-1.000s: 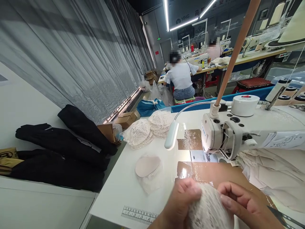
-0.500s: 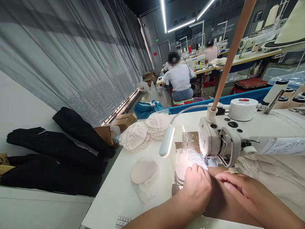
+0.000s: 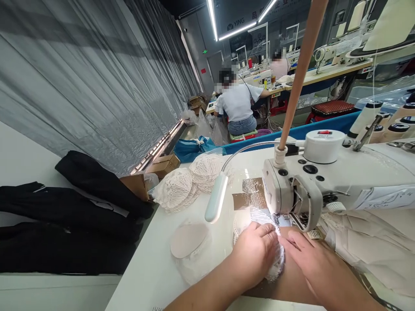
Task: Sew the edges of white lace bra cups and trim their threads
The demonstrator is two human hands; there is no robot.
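Observation:
Beneath the needle area of the sewing machine (image 3: 292, 190) lies a white lace cup (image 3: 277, 263), lit by the small lamp (image 3: 216, 198). My left hand (image 3: 254, 255) covers much of it, its fingers bent and closed on the lace. My right hand (image 3: 311, 255) rests just to the right, fingers stretched out, the fingertips touching the cup's right edge. Between the hands, part of the lace is hidden. A smooth beige cup (image 3: 189, 239) with sheer material around it lies on the white table (image 3: 145, 259), left of my left hand.
Stacked lace cups (image 3: 177, 188) sit at the table's far left. Cream fabric (image 3: 372, 242) lies right of the machine. Thread cones (image 3: 366, 119) stand behind it. Dark garments (image 3: 81, 216) hang over a surface at left. A co-worker (image 3: 238, 103) sits at another table ahead.
My right hand has moved left to meet the lace cup. More of the cup now shows below my left hand, closer to me. The head view has shifted slightly right.

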